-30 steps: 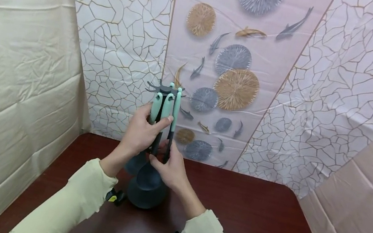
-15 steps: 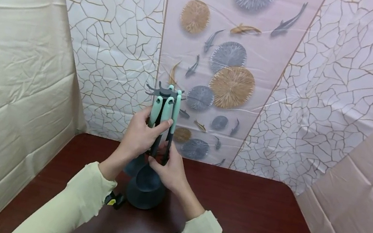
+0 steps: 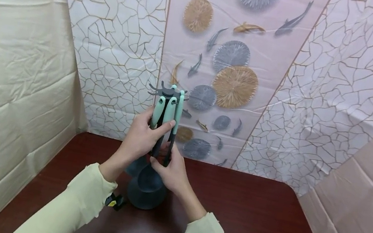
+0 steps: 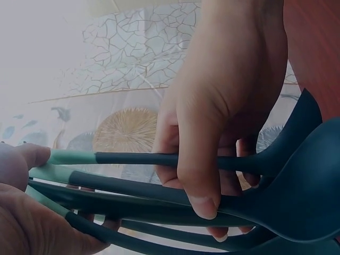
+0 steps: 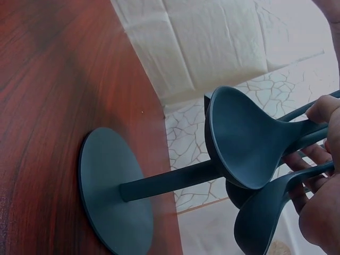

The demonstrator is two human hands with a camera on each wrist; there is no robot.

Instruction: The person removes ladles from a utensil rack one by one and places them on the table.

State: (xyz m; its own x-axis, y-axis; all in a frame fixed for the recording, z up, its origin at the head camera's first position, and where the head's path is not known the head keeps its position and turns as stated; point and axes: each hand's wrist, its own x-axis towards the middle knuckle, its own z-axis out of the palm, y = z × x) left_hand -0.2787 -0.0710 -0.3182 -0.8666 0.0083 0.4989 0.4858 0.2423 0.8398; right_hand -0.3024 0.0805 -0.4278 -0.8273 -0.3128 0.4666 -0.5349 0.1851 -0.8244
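Observation:
A dark utensil stand (image 5: 169, 179) rises from a round base (image 5: 109, 196) on the table. Its top is a hook rack (image 3: 167, 92) with curved arms. Several cooking utensils with mint handles (image 3: 170, 110) and dark shafts surround the pole. My left hand (image 3: 141, 132) grips the handles, thumb across the front. Lower down, my right hand (image 3: 174, 169) holds the dark shafts, its thumb (image 4: 199, 180) along one of them. Below it shows a ladle (image 5: 244, 138), bowl downward, with another rounded utensil head (image 5: 260, 218) beside it. The hands partly hide the pole and rear utensils.
The dark red wooden table (image 3: 236, 218) extends to the right of the stand. A patterned cloth (image 3: 118, 40) hangs behind it, with a cream cloth (image 3: 12, 84) on the left and a beige cloth (image 3: 367, 198) on the right.
The head view shifts slightly. Both hands keep hold of the utensils, and the hook rack with the handles has edged a little to the right over the base.

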